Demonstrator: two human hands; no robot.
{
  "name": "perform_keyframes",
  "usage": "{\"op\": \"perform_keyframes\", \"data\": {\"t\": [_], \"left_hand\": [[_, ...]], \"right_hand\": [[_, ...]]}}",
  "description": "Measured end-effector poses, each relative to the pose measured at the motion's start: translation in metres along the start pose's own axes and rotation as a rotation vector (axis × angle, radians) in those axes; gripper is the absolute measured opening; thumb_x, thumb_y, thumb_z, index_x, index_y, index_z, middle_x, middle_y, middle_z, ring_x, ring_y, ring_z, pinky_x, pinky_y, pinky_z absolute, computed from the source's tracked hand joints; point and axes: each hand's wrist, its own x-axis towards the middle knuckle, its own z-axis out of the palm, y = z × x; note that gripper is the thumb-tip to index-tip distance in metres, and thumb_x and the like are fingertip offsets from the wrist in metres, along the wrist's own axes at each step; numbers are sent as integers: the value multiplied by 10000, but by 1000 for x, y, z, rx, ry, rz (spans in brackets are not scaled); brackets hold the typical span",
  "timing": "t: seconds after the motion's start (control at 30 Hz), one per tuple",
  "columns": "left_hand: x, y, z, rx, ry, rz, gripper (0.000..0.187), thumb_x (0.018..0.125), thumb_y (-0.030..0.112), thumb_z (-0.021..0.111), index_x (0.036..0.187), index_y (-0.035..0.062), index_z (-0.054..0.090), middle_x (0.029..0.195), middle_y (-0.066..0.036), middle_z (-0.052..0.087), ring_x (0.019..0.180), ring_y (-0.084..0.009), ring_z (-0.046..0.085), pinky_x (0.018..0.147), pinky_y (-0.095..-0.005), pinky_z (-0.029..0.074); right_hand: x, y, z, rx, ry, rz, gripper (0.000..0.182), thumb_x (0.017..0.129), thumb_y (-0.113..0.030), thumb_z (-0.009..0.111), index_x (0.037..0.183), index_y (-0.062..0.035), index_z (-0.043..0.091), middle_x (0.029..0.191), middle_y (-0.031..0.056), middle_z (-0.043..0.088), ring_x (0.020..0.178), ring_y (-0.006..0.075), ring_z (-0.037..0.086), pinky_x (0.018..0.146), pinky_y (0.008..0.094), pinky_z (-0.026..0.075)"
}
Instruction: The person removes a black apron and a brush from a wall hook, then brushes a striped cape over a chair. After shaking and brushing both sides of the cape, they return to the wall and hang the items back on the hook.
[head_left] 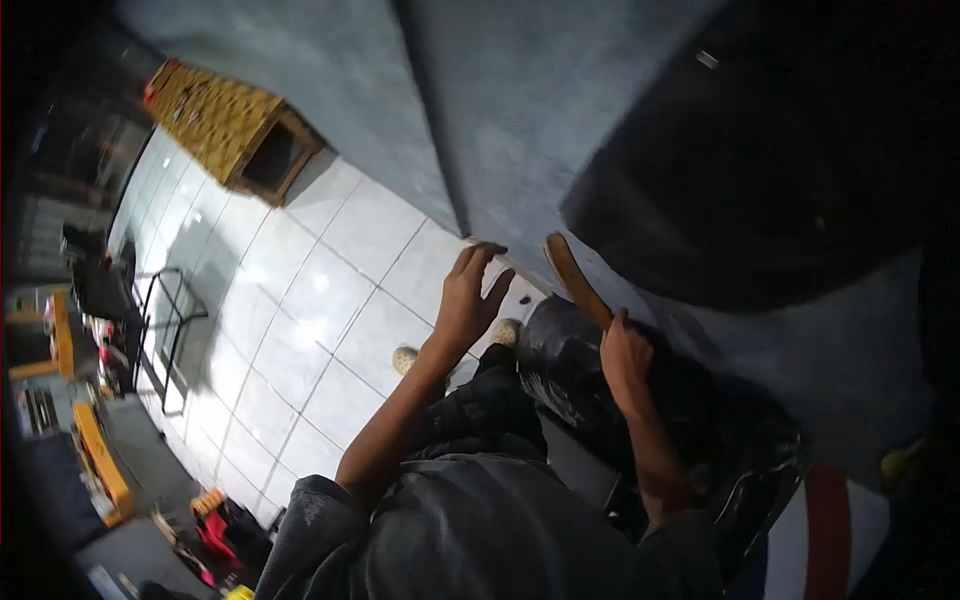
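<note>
**A:** Since the view looks straight down the person's own front, what's closest is the dark crumpled jacket (pixel 480 520) at the bottom edge. From it two bare forearms reach up and away. So what are the hands doing?

**B:** Two hands, one tool. The right hand (pixel 625 360) is curled shut round the lower end of a wooden stick (pixel 578 280), flat and brownish, rounded at its top; fingers wrapped tight, knuckles facing the camera. The stick tilts up and left out of a shiny black plastic bag (pixel 570 370), wrinkled and glossy, sitting between the knees and the wall.

**A:** And the left?

**B:** The left hand (pixel 470 300) is higher, wrist bent back, fingers loosely spread with the tips resting on the grey wall (pixel 520 110), right at its bottom edge where it meets the floor. It grips nothing.

**A:** Anything further out?

**B:** Two pale shoe toes (pixel 405 358) poke out on the white glossy tiled floor (pixel 300 300). Past that, along the wall's foot, one yellow patterned box (pixel 225 125) with an open dark end. The far left edge is cluttered, too blurry to sort.
</note>
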Motion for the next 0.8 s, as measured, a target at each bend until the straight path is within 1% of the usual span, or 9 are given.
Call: {"op": "perform_keyframes", "data": {"t": [0.03,0.17,0.33,0.4,0.53,0.6,0.67,0.77,0.8], "left_hand": [[-10,-2,-12,7,61,-72,195,773,62,633,949,7,570,994,-114,582,867,-243,600,706,-326,512],[-61,-28,-73,-33,184,-188,78,779,32,588,846,-3,570,844,-134,597,732,-276,598,625,-321,496],[-160,-71,-163,-7,507,-351,71,781,35,585,840,-1,564,817,-132,599,704,-275,598,594,-325,497],[-209,-86,-202,-27,660,-443,74,784,44,591,837,1,562,804,-135,595,694,-268,594,591,-317,491],[-319,-103,-269,27,919,-619,84,796,76,587,839,7,565,790,-123,598,703,-232,610,590,-313,488],[-371,-102,-300,80,1024,-664,101,803,99,585,839,6,567,793,-124,602,712,-225,615,599,-318,491],[-420,-106,-318,122,1134,-724,112,801,102,587,846,1,573,797,-130,611,712,-227,624,608,-322,494],[-467,-105,-353,150,1234,-826,111,804,98,583,848,-4,573,786,-132,616,703,-228,629,609,-315,497],[-478,-106,-361,125,1292,-909,118,811,105,582,847,-7,575,779,-117,623,704,-194,627,614,-295,495]], "right_hand": [[-2,-14,-6,39,-49,-5,250,849,-189,511,1031,-19,493,703,124,633,647,276,639,564,353,512],[-8,-86,-28,116,-171,-85,330,846,-212,533,1086,4,467,781,179,627,749,325,627,646,394,505],[-20,-216,-58,181,-192,-312,293,848,-190,527,1051,15,477,798,201,623,771,353,616,687,416,497],[-35,-277,-70,182,-116,-460,260,851,-188,510,1022,7,488,760,212,617,747,379,607,675,442,483],[-85,-397,-85,214,-139,-822,216,832,-188,515,963,-18,490,729,221,605,739,401,593,667,479,454],[-113,-453,-88,247,-201,-1027,223,804,-211,546,927,-30,507,738,211,608,752,401,591,671,482,451],[-141,-499,-86,396,-377,-1186,288,763,-266,600,922,-33,541,769,191,619,772,371,596,673,442,454],[-187,-563,-102,402,-570,-1352,352,765,-321,609,910,-2,599,753,191,614,750,356,598,652,403,458],[-199,-582,-102,396,-577,-1369,352,765,-321,609,910,-2,599,753,191,614,750,356,598,652,403,458]]}}
